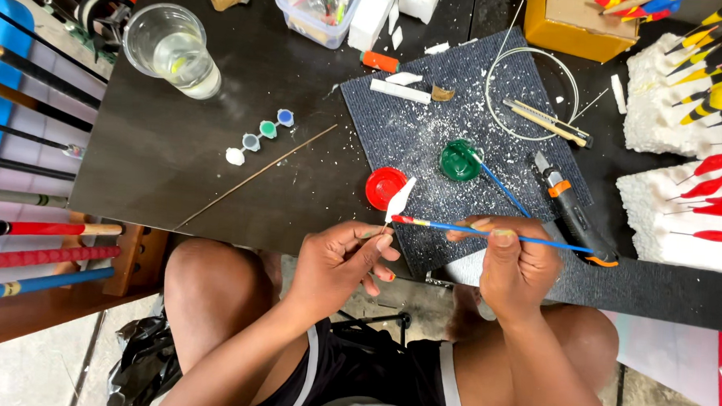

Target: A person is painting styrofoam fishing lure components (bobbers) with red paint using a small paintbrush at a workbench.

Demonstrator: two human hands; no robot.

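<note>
My left hand [344, 261] pinches the thin stem of a small white float [399, 199] that points up and away from me. In my right hand [512, 260] is a blue paintbrush [536, 239], held level, with its red-tipped end touching the base of the float. Both hands hover at the near edge of a black table [179, 153]. Just beyond the float lie a red paint lid [382, 188] and a green paint pot [460, 160] with a second blue brush resting in it, both on a dark mat [428, 121] dusted with white crumbs.
A cup of water [174, 51] stands at the back left, near a strip of small paint pots [259, 135] and a thin wooden stick [254, 178]. An orange-and-black utility knife [573, 210] lies right of my hand. Foam blocks [681, 214] holding painted floats stand far right. Rods lean at the left.
</note>
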